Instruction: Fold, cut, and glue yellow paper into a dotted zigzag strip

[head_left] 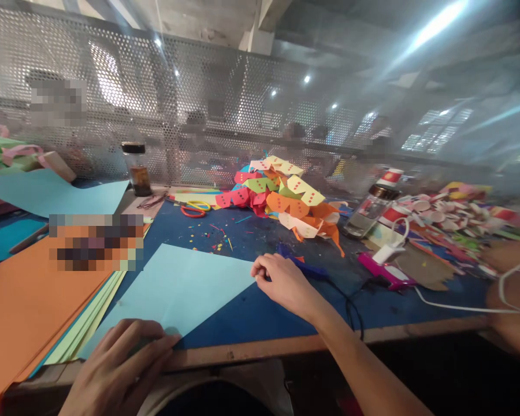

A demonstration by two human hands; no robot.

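Note:
A light blue paper sheet lies folded into a triangle on the blue table top. My left hand rests flat on its near corner at the table's front edge, fingers stretched out. My right hand pinches the sheet's right tip between thumb and fingers. An orange sheet and pale green sheets are stacked to the left of the blue one.
A pile of folded coloured paper pieces sits at the middle back. Scissors and a dark jar stand back left, a bottle, a pink phone with white cable and paper scraps on the right. Perforated metal screen behind.

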